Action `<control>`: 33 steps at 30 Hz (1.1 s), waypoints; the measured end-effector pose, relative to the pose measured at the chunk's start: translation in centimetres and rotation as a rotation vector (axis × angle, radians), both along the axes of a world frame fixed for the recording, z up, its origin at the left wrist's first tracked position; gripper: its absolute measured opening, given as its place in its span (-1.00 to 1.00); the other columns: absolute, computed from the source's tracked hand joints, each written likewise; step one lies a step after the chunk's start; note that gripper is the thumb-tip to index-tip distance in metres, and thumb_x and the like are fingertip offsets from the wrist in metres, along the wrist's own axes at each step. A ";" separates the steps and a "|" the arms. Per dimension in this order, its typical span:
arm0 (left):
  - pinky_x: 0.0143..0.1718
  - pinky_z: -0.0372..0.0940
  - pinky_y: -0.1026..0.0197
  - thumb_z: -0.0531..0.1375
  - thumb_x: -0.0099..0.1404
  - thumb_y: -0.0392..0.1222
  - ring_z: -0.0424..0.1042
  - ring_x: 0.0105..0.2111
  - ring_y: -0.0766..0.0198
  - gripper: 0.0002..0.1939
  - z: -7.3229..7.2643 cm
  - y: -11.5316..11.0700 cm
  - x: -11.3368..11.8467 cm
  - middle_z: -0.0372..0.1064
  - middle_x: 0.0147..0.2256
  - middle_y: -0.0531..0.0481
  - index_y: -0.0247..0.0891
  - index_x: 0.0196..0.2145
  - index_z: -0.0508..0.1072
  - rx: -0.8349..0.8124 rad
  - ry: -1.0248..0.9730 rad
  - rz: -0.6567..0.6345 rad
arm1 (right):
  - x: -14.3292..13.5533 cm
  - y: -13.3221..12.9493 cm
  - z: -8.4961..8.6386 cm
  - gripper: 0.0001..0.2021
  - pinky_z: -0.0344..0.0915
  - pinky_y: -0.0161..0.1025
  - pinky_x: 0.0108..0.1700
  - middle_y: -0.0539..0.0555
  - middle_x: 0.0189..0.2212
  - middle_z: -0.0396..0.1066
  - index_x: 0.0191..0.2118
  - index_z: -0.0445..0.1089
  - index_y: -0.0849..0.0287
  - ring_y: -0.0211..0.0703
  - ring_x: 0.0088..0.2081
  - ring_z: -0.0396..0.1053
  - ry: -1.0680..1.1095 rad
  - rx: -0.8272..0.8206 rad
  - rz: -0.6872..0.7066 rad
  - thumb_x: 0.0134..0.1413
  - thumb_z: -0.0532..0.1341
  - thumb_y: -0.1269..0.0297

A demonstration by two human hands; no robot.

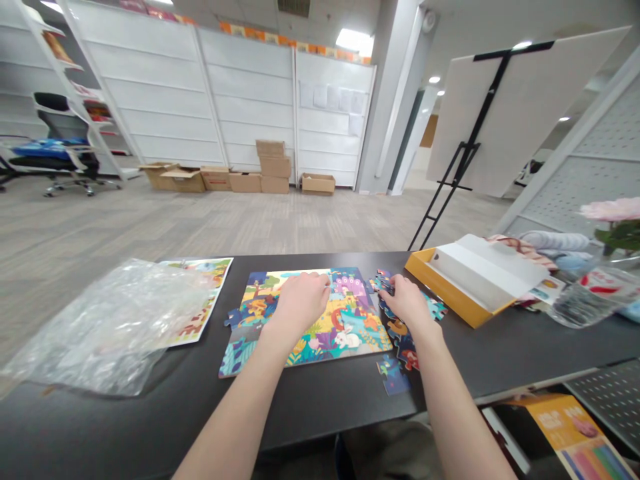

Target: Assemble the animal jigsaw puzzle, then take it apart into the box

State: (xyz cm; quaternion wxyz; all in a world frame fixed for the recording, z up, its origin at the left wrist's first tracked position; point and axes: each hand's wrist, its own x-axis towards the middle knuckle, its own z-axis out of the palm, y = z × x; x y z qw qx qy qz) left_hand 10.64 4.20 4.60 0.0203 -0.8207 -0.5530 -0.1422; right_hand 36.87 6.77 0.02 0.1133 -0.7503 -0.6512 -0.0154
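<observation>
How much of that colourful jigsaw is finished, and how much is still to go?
Most of the jigsaw on the dark table looks joined. The left hand rests on it, and the right hand is on the loose pieces at its right edge. Those pieces and a single piece nearer the front remain unplaced.

Pretty bright and even overall, lit by the ceiling panels point(355, 41) up top, which blow out to pure white. The dark worktop point(320, 400) picks up a soft sheen and only faint shadows, and the crinkled plastic bag point(110, 327) throws some glare. Heavy wide-angle warp bends the shelving point(60, 80) and the whiteboard point(520, 113) near the edges, with the corners going a bit soft.
</observation>
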 end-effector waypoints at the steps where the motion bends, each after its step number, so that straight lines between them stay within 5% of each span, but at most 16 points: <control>1: -0.18 0.34 0.08 0.03 0.43 -0.20 0.54 -0.18 0.03 -0.73 0.1 0.1 -0.1 0.57 -0.21 -0.14 -0.22 -0.20 0.53 0.007 -0.010 0.026 | 0.1 0.0 0.1 -0.71 0.30 -0.15 -0.05 0.29 -0.08 0.50 -0.06 0.38 0.23 0.09 -0.04 0.46 0.014 -0.001 0.004 0.22 0.20 0.14; 7: -0.21 0.33 0.08 0.01 0.45 -0.14 0.54 -0.20 0.01 -0.71 0.5 0.1 -0.4 0.56 -0.24 -0.15 -0.23 -0.16 0.51 0.015 -0.035 0.130 | 1.0 -0.3 0.4 -0.76 0.31 -0.21 -0.16 0.19 -0.20 0.55 -0.10 0.40 0.17 0.03 -0.11 0.51 0.135 -0.021 -0.038 0.09 0.26 0.28; 14: -0.18 0.37 0.07 0.04 0.42 -0.17 0.54 -0.17 0.02 -0.74 0.6 0.1 -0.3 0.57 -0.23 -0.13 -0.23 -0.18 0.53 -0.012 -0.125 0.108 | 3.1 -3.2 2.3 -0.83 0.36 -0.20 -0.23 0.11 -0.35 0.56 -0.32 0.40 0.13 -0.02 -0.27 0.53 0.298 0.055 -0.093 -0.10 0.32 0.26; 19: -0.17 0.44 0.15 0.12 0.37 -0.17 0.56 -0.18 0.14 -0.80 0.4 0.1 0.4 0.58 -0.16 -0.10 -0.25 -0.17 0.52 -0.243 -0.588 -0.041 | 0.1 -5.2 4.0 -0.80 0.41 -0.27 -0.33 0.01 -0.40 0.53 -0.27 0.33 0.09 -0.12 -0.37 0.56 0.682 0.047 0.238 -0.10 0.28 0.30; 23: -0.22 0.49 0.18 0.23 0.32 -0.14 0.57 -0.15 0.17 -0.61 0.2 -0.2 0.2 0.46 0.08 -0.23 -0.25 0.08 0.41 -0.475 -0.842 -0.201 | -3.0 -4.9 3.6 -0.77 0.48 -0.23 -0.29 -0.02 -0.47 0.50 -0.23 0.33 0.09 -0.10 -0.37 0.57 0.905 -0.022 0.468 -0.04 0.31 0.23; 27: -0.28 0.50 0.23 0.37 0.11 -0.29 0.52 -0.06 0.14 -0.31 -0.1 -0.5 -0.3 0.27 0.22 -0.25 -0.17 0.20 0.32 -0.510 -0.873 -0.365 | -3.7 -4.1 2.9 -0.75 0.49 -0.22 -0.26 -0.01 -0.43 0.51 -0.15 0.36 0.11 -0.11 -0.32 0.57 1.015 -0.057 0.522 0.04 0.31 0.19; 33: -0.01 0.44 0.07 0.38 0.09 -0.34 0.51 -0.06 0.13 -0.43 -0.6 -0.1 -0.2 0.47 0.04 -0.13 -0.19 0.09 0.46 -0.273 -0.605 -0.362 | -4.4 -3.6 2.7 -0.78 0.50 -0.21 -0.19 0.06 -0.28 0.54 -0.18 0.42 0.14 -0.14 -0.26 0.56 1.040 -0.036 0.581 0.06 0.30 0.20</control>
